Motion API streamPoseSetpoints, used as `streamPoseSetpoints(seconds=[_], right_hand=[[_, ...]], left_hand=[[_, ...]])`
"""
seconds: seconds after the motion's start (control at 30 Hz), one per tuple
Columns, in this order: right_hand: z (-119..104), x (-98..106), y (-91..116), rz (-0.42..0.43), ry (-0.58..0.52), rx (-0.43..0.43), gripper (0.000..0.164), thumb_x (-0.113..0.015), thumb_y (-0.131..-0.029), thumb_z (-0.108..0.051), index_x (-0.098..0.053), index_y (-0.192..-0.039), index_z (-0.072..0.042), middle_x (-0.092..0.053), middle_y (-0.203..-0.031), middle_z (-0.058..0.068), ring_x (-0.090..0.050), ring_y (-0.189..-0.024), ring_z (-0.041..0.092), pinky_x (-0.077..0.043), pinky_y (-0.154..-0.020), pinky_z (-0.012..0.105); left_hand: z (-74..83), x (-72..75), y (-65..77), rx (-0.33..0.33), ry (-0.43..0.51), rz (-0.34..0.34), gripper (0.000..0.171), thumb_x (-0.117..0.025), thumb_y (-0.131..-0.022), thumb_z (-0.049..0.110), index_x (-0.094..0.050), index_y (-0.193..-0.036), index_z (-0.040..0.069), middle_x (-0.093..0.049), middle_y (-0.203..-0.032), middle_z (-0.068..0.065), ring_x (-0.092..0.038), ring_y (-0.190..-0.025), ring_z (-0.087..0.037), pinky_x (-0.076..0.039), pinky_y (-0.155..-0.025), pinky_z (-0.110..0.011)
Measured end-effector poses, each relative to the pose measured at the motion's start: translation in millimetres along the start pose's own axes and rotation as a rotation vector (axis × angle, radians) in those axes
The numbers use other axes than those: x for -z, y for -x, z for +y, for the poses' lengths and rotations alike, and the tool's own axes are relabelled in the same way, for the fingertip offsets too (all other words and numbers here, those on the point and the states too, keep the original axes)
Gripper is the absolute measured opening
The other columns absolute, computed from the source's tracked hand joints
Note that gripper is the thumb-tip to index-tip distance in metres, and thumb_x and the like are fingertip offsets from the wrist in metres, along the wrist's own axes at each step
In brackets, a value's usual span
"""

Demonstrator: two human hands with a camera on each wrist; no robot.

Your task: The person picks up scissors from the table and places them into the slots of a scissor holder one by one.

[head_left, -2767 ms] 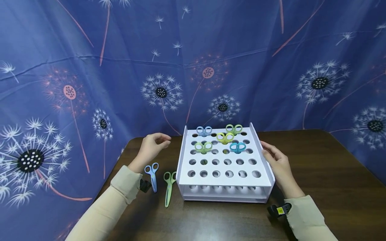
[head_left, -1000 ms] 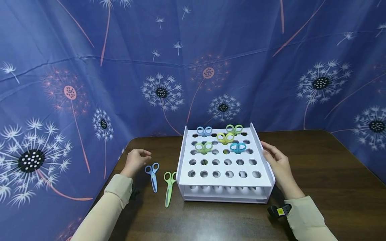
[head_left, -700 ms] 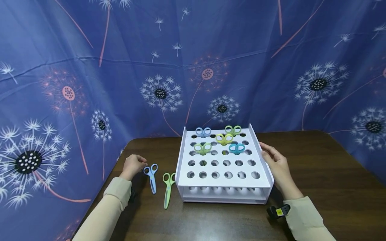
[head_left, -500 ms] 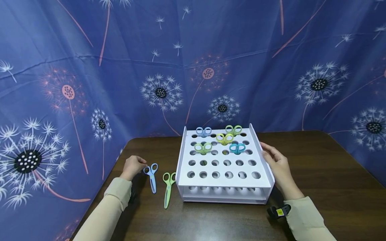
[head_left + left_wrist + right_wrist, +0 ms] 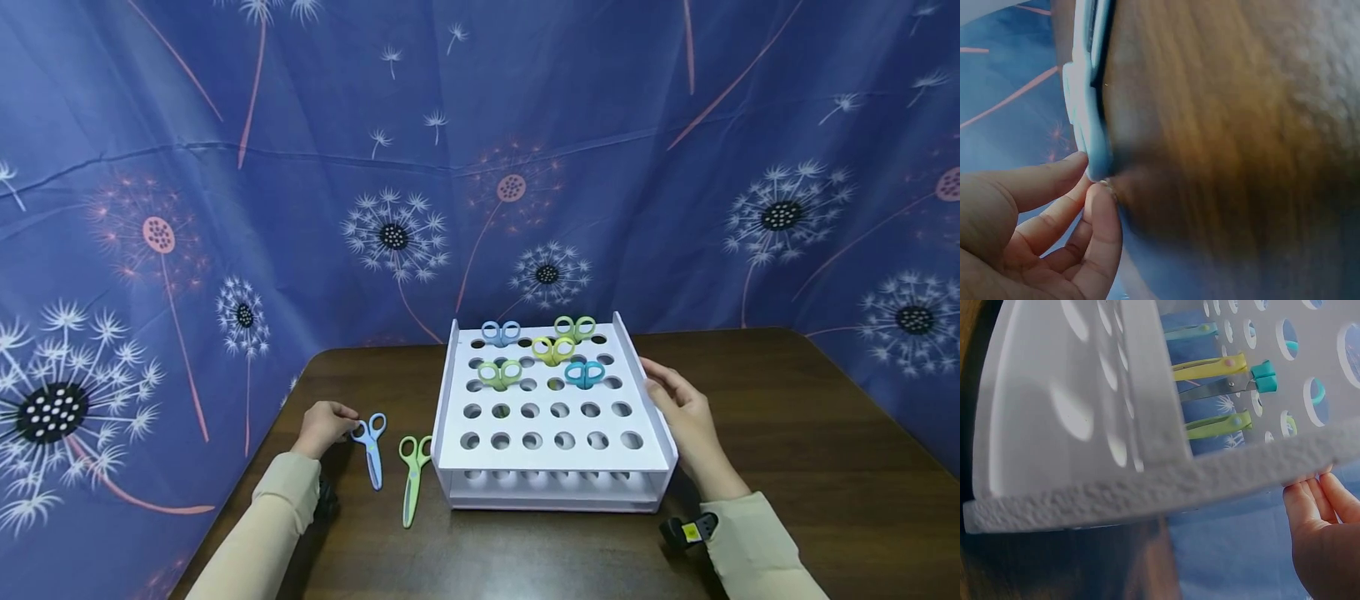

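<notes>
At the left of the table, my left hand (image 5: 322, 427) pinches the near-side handle ring of the blue scissors (image 5: 372, 458), which lie on the wood with blades toward me. The left wrist view shows thumb and fingertips at the end of that pale blue handle (image 5: 1094, 144). Green scissors (image 5: 412, 487) lie just right of them, close to a white rack (image 5: 517, 458) with rows of round holes. My right hand (image 5: 686, 417) rests against the rack's right side wall, fingers fairly straight on its outside, as the right wrist view also shows.
Several scissors stand handles-up in the rack: blue (image 5: 500, 333), green (image 5: 575, 327), yellow (image 5: 553, 350), light green (image 5: 499, 374) and teal (image 5: 585, 373). A blue dandelion-print cloth (image 5: 600, 167) hangs behind the brown table (image 5: 787, 417).
My left hand has moved left and down from beside the rack to the blue scissors and taken their handle. The right hand stays on the rack. The head view has shifted slightly.
</notes>
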State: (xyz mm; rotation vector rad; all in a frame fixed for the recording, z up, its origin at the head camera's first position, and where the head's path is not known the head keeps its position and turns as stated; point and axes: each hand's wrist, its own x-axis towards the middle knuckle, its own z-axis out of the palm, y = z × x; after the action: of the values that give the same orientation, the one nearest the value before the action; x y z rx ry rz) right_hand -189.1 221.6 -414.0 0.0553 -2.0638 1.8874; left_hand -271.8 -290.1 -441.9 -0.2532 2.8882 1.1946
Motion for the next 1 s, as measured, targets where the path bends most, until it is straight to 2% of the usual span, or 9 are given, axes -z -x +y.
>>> streamPoseSetpoints(seconds=[0.27, 0.4, 0.6, 0.83, 1.0], right_hand=[[-1, -2, 1, 0.0, -0.025, -0.006, 0.044, -0.053, -0.1, -0.02, -0.049, -0.138, 0.002, -0.063, -0.108, -0.022, -0.059, -0.088, -0.003, -0.051, -0.068, 0.014], [-1, -1, 1, -0.007, -0.044, -0.007, 0.044, -0.054, -0.1, -0.019, -0.049, -0.139, 0.002, -0.063, -0.108, -0.021, -0.059, -0.088, -0.003, -0.051, -0.068, 0.014], [0, 0, 0, -0.004, -0.076, 0.002, 0.044, -0.054, -0.099, -0.018, -0.049, -0.138, 0.002, -0.065, -0.106, -0.02, -0.06, -0.087, -0.002, -0.051, -0.067, 0.014], [1, -1, 1, -0.007, -0.046, -0.022, 0.045, -0.054, -0.099, -0.019, -0.048, -0.139, 0.001, -0.065, -0.105, -0.021, -0.06, -0.087, -0.002, -0.051, -0.068, 0.014], [0, -1, 1, -0.006, -0.053, -0.008, 0.045, -0.054, -0.099, -0.019, -0.049, -0.139, 0.001, -0.065, -0.106, -0.021, -0.06, -0.087, -0.002, -0.051, -0.068, 0.014]], left_hand=[[-6.2, -1.7, -4.1, 0.016, 0.068, 0.017, 0.014, -0.068, -0.084, 0.002, -0.071, -0.092, -0.009, -0.07, -0.084, -0.017, -0.064, -0.061, -0.012, -0.056, -0.059, -0.027], [-5.2, -4.3, -5.9, 0.015, 0.073, 0.036, 0.017, -0.064, -0.087, 0.005, -0.072, -0.092, -0.009, -0.07, -0.086, -0.018, -0.063, -0.062, -0.01, -0.056, -0.059, -0.026], [0.0, -9.7, -12.7, -0.011, 0.064, 0.063, 0.017, -0.067, -0.086, 0.008, -0.072, -0.09, -0.008, -0.072, -0.087, -0.017, -0.063, -0.059, -0.009, -0.055, -0.058, -0.025], [-2.1, -11.7, -22.3, 0.003, 0.066, 0.048, 0.011, -0.068, -0.084, 0.0, -0.071, -0.09, -0.01, -0.07, -0.086, -0.02, -0.062, -0.058, -0.01, -0.055, -0.055, -0.025], [-2.9, -10.3, -25.1, 0.012, 0.08, 0.016, 0.015, -0.068, -0.086, 0.006, -0.072, -0.091, -0.007, -0.071, -0.086, -0.015, -0.063, -0.065, -0.01, -0.056, -0.058, -0.027]])
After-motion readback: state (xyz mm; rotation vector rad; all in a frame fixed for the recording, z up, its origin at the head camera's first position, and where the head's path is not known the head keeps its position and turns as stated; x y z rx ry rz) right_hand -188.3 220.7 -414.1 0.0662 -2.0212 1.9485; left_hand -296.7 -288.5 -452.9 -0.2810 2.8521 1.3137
